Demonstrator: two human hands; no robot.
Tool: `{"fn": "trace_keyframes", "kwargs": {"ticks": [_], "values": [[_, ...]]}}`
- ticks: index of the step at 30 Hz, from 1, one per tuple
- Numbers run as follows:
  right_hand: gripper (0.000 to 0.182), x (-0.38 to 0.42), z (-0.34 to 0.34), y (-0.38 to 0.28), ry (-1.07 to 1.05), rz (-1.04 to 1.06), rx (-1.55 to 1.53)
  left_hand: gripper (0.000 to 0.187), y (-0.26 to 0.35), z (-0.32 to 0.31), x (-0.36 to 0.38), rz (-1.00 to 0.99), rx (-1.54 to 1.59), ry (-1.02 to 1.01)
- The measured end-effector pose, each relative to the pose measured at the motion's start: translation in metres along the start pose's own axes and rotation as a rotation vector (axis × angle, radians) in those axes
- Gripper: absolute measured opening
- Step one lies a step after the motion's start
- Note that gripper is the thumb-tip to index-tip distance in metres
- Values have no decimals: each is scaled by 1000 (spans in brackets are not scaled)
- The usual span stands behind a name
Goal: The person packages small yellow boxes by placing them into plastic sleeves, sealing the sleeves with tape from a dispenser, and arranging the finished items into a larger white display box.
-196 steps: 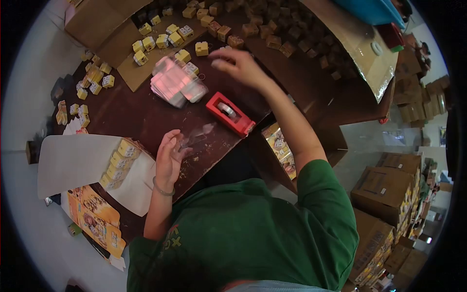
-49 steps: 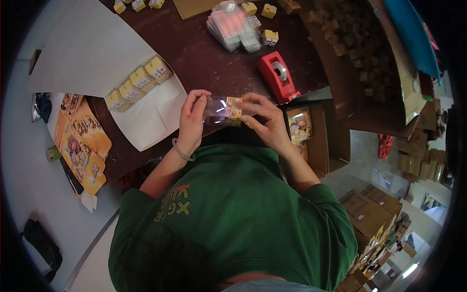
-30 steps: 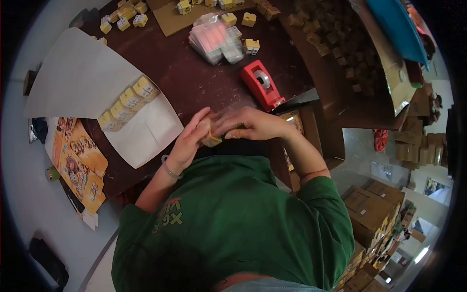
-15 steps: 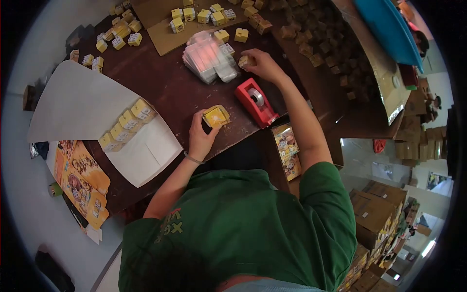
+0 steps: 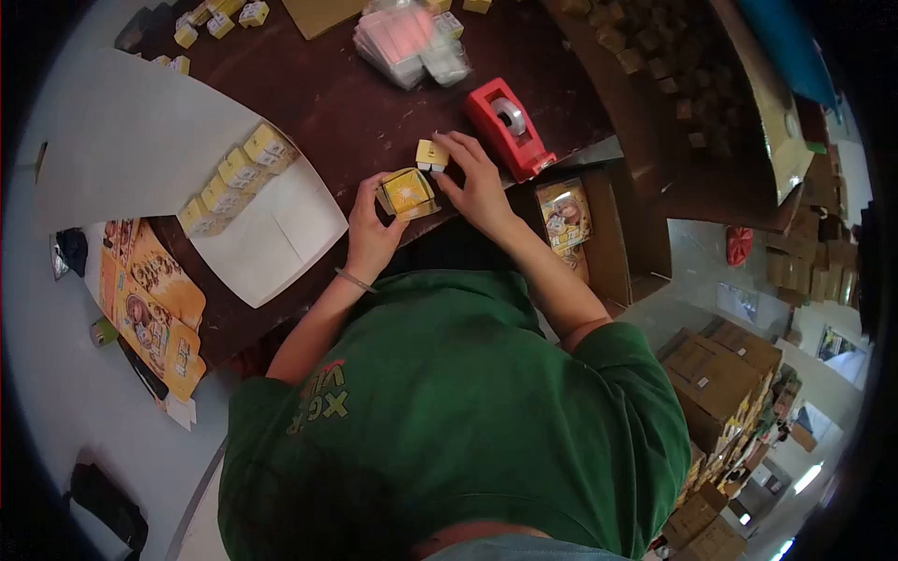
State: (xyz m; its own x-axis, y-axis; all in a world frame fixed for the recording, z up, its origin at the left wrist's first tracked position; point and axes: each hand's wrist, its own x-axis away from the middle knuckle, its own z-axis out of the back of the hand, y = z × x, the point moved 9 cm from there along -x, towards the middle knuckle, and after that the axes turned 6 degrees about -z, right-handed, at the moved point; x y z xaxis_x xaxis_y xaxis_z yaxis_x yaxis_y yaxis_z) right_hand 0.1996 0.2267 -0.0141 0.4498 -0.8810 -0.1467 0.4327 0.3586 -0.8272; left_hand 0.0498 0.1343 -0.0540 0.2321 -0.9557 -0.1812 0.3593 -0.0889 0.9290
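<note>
My left hand [image 5: 372, 224] is closed around a yellow box in a clear plastic sleeve [image 5: 408, 193], near the table's front edge. Just to its right, my right hand [image 5: 477, 180] pinches a small yellow-and-white box [image 5: 431, 154] between thumb and fingers, close beside the sleeved one. A red tape dispenser [image 5: 510, 126] with a roll of clear tape stands right of my right hand. Farther back lies a fanned pile of clear plastic sleeves [image 5: 398, 47].
An open white carton [image 5: 285, 252] on the left holds a row of yellow boxes [image 5: 234, 178]. Flattened orange printed card [image 5: 154, 309] lies beyond it. At right are a brown carton [image 5: 613, 234] with printed packs and a large carton of small boxes [image 5: 673, 84].
My right hand has come back from beside the sleeve pile toward my left hand, bringing the small box. The view has shifted, so the table items appear higher.
</note>
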Motion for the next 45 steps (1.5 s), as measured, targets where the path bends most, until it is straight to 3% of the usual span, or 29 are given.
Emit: {"fn": "trace_keyframes", "kwargs": {"ticks": [3,4,7,9,12,13,14,15,16,19,20,23,24,25,29,30,33,35,38,42,45], "values": [[54,-2,2,-25,86,228,166,54,-3,0,0,-34,12,11],[50,-8,-8,-19,-24,271,225,54,-3,0,0,-36,11,7],[44,-26,-13,-3,-150,134,178,54,2,0,-4,-57,-4,-11],[41,-43,0,3,-243,-134,-343,54,4,1,-5,-70,-28,-38],[38,-42,16,-56,-433,-75,-596,54,10,-1,-8,-80,37,-86],[38,-33,7,-73,-529,-64,-560,54,5,-1,-6,-36,40,-88],[40,-23,1,-86,-569,155,-301,54,-1,-2,-4,5,42,-91],[42,-10,-6,-98,-484,372,91,54,-6,-2,-4,42,44,-93],[43,-5,-14,-93,-444,427,163,54,-8,-3,-3,62,23,-101],[42,-3,12,-80,-145,308,-65,54,3,-1,-6,-59,33,-70],[37,-5,20,-58,-48,183,-150,54,3,-2,-5,-58,25,-72],[33,12,-22,5,-329,-433,-646,54,2,-3,-5,-57,11,-83],[29,16,-31,6,-309,-511,-740,52,3,-4,-5,-57,16,-91],[28,15,-31,7,-289,-489,-718,51,6,-3,-5,-57,20,-99],[25,2,-28,1,-194,-313,-571,44,10,-4,-6,230,1009,-85],[24,2,-27,-3,-171,-255,-518,45,6,-6,-8,235,880,-97],[24,7,-27,6,-198,-362,-667,43,-1,-17,-25,169,608,-95],[27,22,31,-47,239,274,-198,38,-2,-19,-27,191,545,-121],[36,47,26,-93,31,648,-51,32,-1,-18,-30,199,564,-100],[32,7,11,-77,-65,314,-34,32,-1,-18,-29,168,545,-102],[25,-1,3,-76,-97,314,-82,32,-1,-16,-27,164,585,-106]]}}
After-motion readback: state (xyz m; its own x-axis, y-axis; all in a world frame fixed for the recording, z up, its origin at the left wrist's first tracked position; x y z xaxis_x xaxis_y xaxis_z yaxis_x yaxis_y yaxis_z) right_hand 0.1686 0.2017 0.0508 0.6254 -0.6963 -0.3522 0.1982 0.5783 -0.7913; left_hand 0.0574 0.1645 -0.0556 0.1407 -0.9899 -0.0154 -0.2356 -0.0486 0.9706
